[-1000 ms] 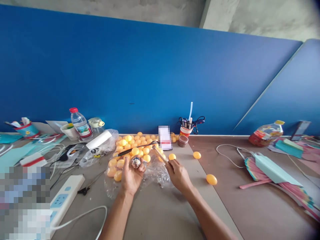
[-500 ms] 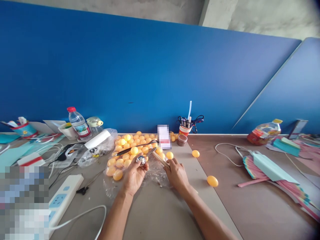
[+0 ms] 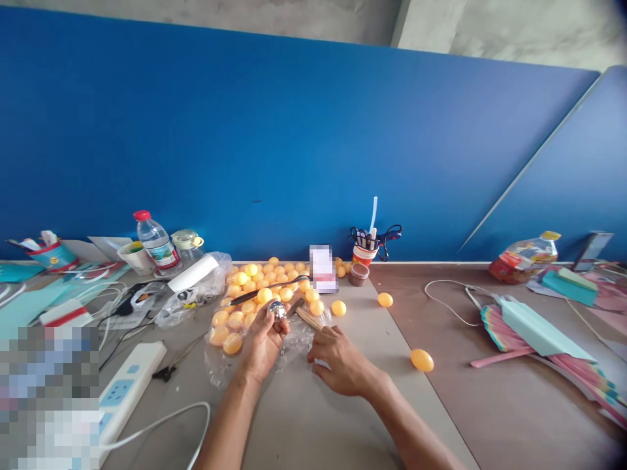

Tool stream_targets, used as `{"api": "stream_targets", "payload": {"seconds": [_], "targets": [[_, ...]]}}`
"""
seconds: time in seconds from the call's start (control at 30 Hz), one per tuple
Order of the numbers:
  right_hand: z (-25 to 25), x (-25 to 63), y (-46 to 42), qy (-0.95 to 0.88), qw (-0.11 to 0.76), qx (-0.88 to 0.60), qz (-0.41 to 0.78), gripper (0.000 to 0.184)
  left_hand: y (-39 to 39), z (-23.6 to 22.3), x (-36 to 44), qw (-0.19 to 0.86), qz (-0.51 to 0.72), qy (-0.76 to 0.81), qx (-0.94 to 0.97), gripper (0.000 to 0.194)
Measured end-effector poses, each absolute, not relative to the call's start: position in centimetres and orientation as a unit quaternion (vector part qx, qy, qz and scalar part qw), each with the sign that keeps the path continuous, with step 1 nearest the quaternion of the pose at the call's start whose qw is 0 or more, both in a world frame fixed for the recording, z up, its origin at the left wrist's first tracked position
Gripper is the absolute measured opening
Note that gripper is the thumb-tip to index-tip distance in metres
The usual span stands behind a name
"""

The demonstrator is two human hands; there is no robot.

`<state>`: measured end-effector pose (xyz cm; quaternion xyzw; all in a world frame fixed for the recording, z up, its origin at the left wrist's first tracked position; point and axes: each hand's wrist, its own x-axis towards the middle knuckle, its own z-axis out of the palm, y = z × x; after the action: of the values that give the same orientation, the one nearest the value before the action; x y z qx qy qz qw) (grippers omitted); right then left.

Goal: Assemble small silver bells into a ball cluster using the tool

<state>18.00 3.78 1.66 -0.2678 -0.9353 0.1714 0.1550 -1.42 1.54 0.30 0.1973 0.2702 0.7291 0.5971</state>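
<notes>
The right hand (image 3: 343,365) has been drawn nearer the body, the wooden handle of the hammer (image 3: 307,320) held narrowly at its end. Its long axis is slanted forward-left, the head just beside the shiny silvery ball (image 3: 277,311) cradled in the left hand's (image 3: 260,349) curled fingers. Smooth orange balls (image 3: 232,343) are bunched by crinkled clear plastic (image 3: 294,341).

Left hand (image 3: 262,349) and right hand (image 3: 340,362) bare, ungloved. Left hand: rounded thumb, curved fingers, palm tapering to narrower wrist. Right hand: broad back, slender fingers, low rounded knuckles, slightly narrower wrist. Behind hands, left forearm (image 3: 228,421) and right forearm (image 3: 404,418) also bare, smooth in outline, widening gradually away from wrists, both cut off by lower edge of view. Nail detail and fine skin markings too small to tell.
</notes>
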Motion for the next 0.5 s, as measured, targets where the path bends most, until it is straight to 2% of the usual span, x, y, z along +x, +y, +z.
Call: {"api": "stream_targets", "payload": {"seconds": [0.1, 0.17, 0.5], "targets": [[1.6, 18.2, 4.0, -0.934, 0.094, -0.293, 0.180, 0.018, 1.5, 0.2, -1.3, 0.602, 0.728, 0.268, 0.190, 0.029], [1.3, 18.2, 4.1, -0.933, 0.083, -0.299, 0.183, 0.019, 1.5, 0.2, -1.3, 0.603, 0.726, 0.267, 0.195, 0.029], [0.4, 17.9, 4.2, -0.933, 0.126, -0.281, 0.184, 0.019, 1.5, -0.2, -1.0, 0.606, 0.715, 0.267, 0.226, 0.032]]}}
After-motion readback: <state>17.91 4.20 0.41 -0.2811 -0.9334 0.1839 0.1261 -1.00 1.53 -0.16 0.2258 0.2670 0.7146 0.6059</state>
